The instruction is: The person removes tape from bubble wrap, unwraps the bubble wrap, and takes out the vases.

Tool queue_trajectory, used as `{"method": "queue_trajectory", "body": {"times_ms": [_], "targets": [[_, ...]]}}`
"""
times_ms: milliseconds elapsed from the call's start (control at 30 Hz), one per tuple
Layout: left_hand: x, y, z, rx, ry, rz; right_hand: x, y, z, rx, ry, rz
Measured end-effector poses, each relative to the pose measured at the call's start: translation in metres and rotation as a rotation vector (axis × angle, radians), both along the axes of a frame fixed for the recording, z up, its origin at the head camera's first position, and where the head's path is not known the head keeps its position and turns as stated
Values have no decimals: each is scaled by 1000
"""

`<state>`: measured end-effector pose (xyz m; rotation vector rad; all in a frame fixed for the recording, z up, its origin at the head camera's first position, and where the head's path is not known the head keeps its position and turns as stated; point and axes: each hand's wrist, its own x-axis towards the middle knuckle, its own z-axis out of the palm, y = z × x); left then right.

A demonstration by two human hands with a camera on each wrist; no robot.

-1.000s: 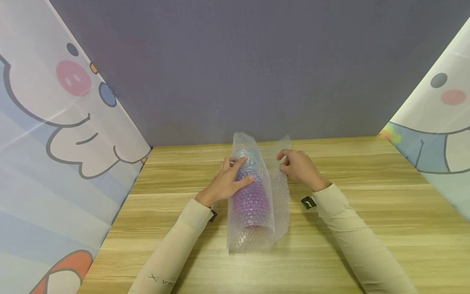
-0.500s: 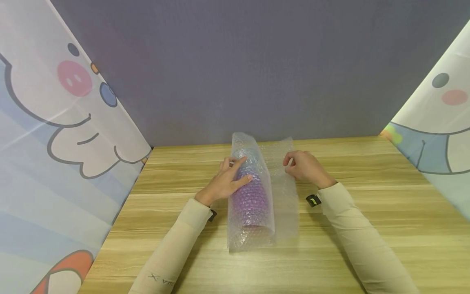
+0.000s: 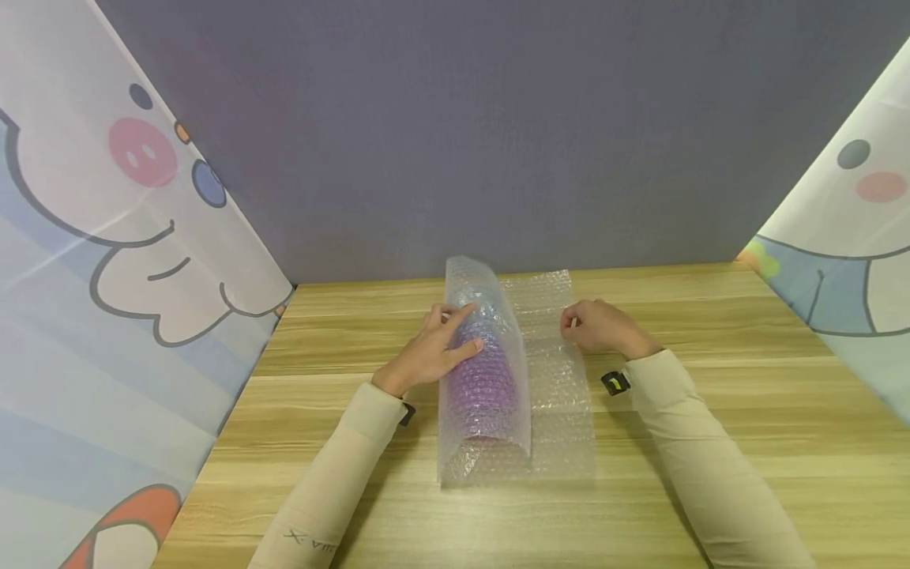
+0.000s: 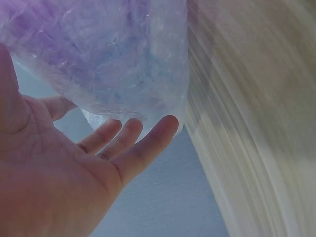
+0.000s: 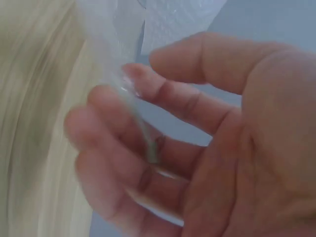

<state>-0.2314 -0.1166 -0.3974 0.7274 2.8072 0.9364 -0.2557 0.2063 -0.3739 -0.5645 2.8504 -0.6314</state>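
Note:
A purple-to-blue cylinder-shaped thing [image 3: 486, 391] lies lengthwise on the table, covered by clear bubble wrap [image 3: 559, 403]; the wrap hides its exact kind. My left hand [image 3: 425, 353] rests on its left side, thumb and fingers spread over the wrap. In the left wrist view, the fingers of that left hand [image 4: 64, 163] are loosely extended and the fingertips touch the plastic. At the right edge of the sheet, my right hand [image 3: 603, 325] pinches the flap. The right wrist view shows the wrap's edge running between the curled fingers of the right hand [image 5: 197, 123].
The wood-grain table [image 3: 355, 332] extends to both sides and in front of the wrap. A dark grey wall [image 3: 512, 134] stands at its back edge. Cartoon-printed cloth panels [image 3: 64, 316] flank the table on left and right.
My right hand has moved right and slightly towards me, drawing the bubble wrap flap out flatter across the table. The left hand has stayed nearly in place on the covered cylinder.

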Motion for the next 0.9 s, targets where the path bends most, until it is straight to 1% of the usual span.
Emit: {"method": "queue_trajectory", "body": {"times_ms": [67,133,200,300,400,500,600,667,767,900], "targets": [[0,0,0,-2,-2,-1,0,3,2,10,-11,-12],[0,0,0,-2,-5,0,0,4,4,15,6,-38],[-1,0,0,-4,-4,0,1,4,7,6,38,-76],[-1,-1,0,-6,1,-3,3,1,10,-23,111,-121],[-2,-1,-1,-5,2,-7,6,-8,14,-78,206,-110],[-2,-1,0,-4,-4,-9,9,-20,16,-129,263,-55],[-2,-1,0,-3,-5,-10,11,-32,13,-158,246,0],[-2,-1,0,-6,-3,-10,12,-39,10,-159,210,31],[-2,-2,0,-11,1,-11,12,-45,1,-131,154,90],[-2,-3,1,-15,-2,-13,12,-49,-11,-83,70,189]]}}
